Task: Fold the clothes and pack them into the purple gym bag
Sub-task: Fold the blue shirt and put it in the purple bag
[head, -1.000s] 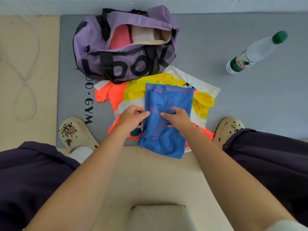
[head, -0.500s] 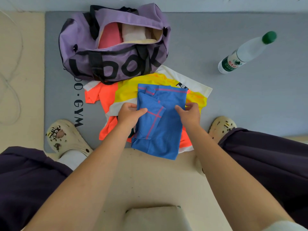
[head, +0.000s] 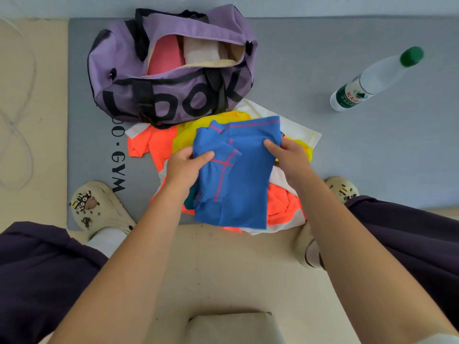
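A: Garment first: folded blue knit top with pink stripes [head: 236, 175], lying on the orange, yellow and white shirt [head: 164, 145] spread over the grey gym mat [head: 347, 150]. Long axis?

B: Runs away from the person, toward the purple mesh gym bag with black lettering [head: 171, 93]. Bag sits just beyond the far end of the top, zip open, pink and cream cloth already inside.

A: Hands?

B: Left hand [head: 185, 167] grips the left edge, thumb on top, fingers curled under. Right hand [head: 289, 156] pinches the right edge near the far corner. One on each side, across the short axis.

A: Nearer hand to the bag opening?

B: Left, slightly; the opening lies up and left of the top. Next move, I'd judge, is a lift straight forward into the bag.
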`<state>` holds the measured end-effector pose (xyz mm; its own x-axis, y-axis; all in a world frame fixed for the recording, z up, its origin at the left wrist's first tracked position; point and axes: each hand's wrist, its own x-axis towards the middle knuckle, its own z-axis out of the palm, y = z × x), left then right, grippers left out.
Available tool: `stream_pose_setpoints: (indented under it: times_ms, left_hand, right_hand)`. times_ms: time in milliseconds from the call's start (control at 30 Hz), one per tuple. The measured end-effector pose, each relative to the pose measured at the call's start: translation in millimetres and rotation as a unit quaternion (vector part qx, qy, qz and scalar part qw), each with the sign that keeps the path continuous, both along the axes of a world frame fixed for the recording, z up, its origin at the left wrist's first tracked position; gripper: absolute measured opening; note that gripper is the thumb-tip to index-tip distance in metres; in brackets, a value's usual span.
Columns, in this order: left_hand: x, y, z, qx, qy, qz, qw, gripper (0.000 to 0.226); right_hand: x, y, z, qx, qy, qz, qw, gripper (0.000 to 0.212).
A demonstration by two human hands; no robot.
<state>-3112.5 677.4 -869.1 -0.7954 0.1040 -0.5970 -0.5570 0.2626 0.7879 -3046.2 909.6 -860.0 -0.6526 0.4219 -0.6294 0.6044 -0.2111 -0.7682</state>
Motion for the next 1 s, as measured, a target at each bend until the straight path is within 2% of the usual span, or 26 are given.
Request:
stream_pose_setpoints:
  times_ms: [133,300,433,533,600,667,767,867,933,1000]
  left_hand:
    - [-11.9,-3.8,-1.8,0.015,0.024,-0.006,1.000,0.015]
    - [3.1,-14.8,-16.0,-0.030,-0.036,-0.013,0.999,0.029]
    - [27.8,-30.3,-20.3,-0.032,-0.118,-0.015,0.992,0.028]
    - [39.6,-38.8,-18.5,-0.021,-0.171,-0.065,0.983,0.037]
    - [42.7,-43.7,-14.8,-0.028,-0.181,-0.097,0.978,0.029]
    - [44.3,-46.4,-11.1,-0.036,-0.172,-0.111,0.978,0.023]
    - [47.6,-45.9,-4.4,-0.019,-0.145,-0.083,0.986,0.019]
    - [52.8,-42.6,-0.6,-0.011,-0.130,-0.066,0.989,0.037]
    - [60.3,-40.7,1.4,-0.014,-0.135,-0.078,0.988,0.039]
    - [72.0,-40.9,0.1,-0.021,-0.152,-0.103,0.983,0.030]
  right_hand:
    - [-21.7,-5.9,2.4,0.020,0.012,0.026,0.999,0.018]
    - [-3.6,-14.8,-8.3,0.096,-0.114,0.082,0.985,0.038]
    - [26.8,-20.3,-15.2,0.092,-0.169,0.135,0.972,0.037]
    - [43.7,-22.4,-16.8,0.068,-0.207,0.203,0.955,0.028]
    - [52.3,-23.4,-15.4,0.049,-0.225,0.245,0.942,0.020]
    - [59.5,-23.1,-15.5,0.024,-0.224,0.262,0.938,0.028]
    - [67.1,-23.4,-12.1,-0.060,-0.152,0.202,0.966,0.028]
    - [75.0,-25.9,-6.6,-0.145,-0.090,0.108,0.979,0.025]
    - [83.9,-28.8,-4.9,-0.135,-0.118,0.099,0.979,0.028]
    - [94.9,-33.4,-4.2,-0.083,-0.163,0.120,0.976,0.030]
